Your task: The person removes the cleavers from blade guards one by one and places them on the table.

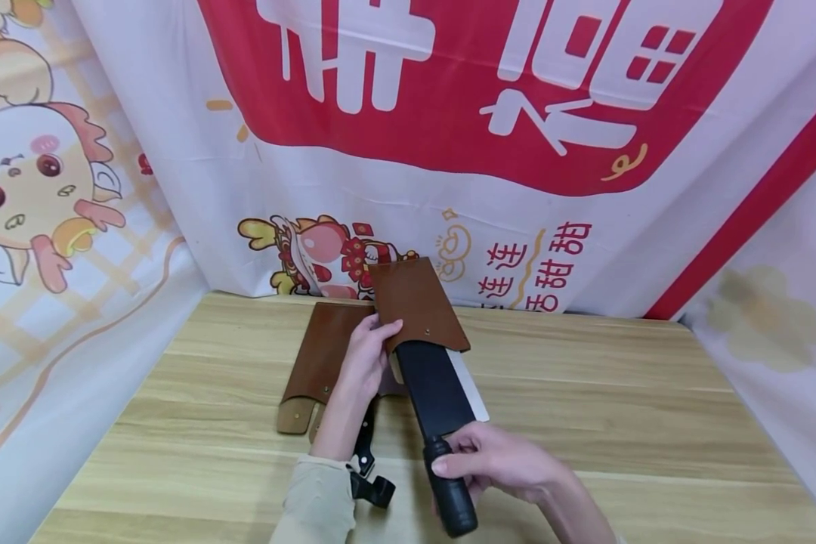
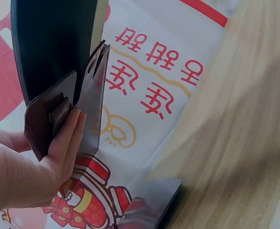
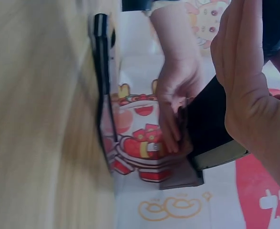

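A cleaver [image 1: 438, 389] with a dark blade, a pale cutting edge and a black handle is partly inside a brown leather sheath [image 1: 418, 298]. My left hand [image 1: 366, 347] grips the sheath near its mouth, thumb on the front; in the left wrist view its fingers [image 2: 68, 138] press the sheath's side. Curled round the cleaver's handle is my right hand [image 1: 489, 457], seen large in the right wrist view. Much of the blade shows outside the sheath, which is held above the table. The blade's far end is hidden in the leather.
A second brown sheath [image 1: 319, 355] lies on the wooden table [image 1: 625, 423], left of my left hand. A riveted black knife handle [image 1: 365, 438] shows beside my left forearm, which partly covers it. Printed cloth [image 1: 503, 166] hangs behind the table and at both sides.
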A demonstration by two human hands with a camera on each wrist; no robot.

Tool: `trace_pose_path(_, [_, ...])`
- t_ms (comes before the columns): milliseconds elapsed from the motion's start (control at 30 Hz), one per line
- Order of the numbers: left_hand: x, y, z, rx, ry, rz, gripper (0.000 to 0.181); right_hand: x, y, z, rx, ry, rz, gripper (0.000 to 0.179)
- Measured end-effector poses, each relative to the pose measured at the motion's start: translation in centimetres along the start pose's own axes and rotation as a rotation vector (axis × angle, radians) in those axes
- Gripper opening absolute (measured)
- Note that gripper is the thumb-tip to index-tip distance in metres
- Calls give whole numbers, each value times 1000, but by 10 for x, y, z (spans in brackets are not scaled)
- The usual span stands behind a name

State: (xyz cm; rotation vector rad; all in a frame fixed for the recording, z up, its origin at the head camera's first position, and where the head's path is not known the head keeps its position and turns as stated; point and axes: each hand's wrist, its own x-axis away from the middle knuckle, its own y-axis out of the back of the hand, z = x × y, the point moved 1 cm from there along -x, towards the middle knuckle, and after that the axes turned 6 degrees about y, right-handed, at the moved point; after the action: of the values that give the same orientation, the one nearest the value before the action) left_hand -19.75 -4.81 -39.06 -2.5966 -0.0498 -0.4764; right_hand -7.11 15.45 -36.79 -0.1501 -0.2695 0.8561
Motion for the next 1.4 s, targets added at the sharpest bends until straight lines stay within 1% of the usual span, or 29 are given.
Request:
trace_pose_path(167, [-3,3,-1,22,-7,0,42,11,-6,10,104,-3,-45,24])
trace_pose_path(300, [-5,9,-4,17,2,-1,41,20,-7,16,146,18,-36,43])
trace_pose_path(400, [-6,13,-5,21,6,-6,38,27,-5,18,164,67,-26,51])
trace_pose_path(567, [-7,16,-7,50,14,-12,28,38,2,24,156,127,23,48])
trace_pose_path(767, [-8,18,-7,62,17,-7,21,45,3,31,122,105,99,47])
trace_pose_path(833, [-8,19,-7,66,17,-11,18,47,2,32,123,124,127,46])
trace_pose_path(933, [-9,20,-8,72,28,-18,16,51,3,33,126,186,163,45])
trace_pose_path(1033, [-11,20,-7,61,37,-30,21,59,5,35,141,245,192,42])
trace_pose_path(1167, [-12,18,-5,-19,34,-45,35,73,7,36,170,296,210,30])
trace_pose_path(1300, [-11,15,-2,-73,38,-31,47,85,8,40,203,347,209,16])
trace_pose_path(1400, [-9,11,1,-83,38,-14,49,85,11,44,228,392,192,14])
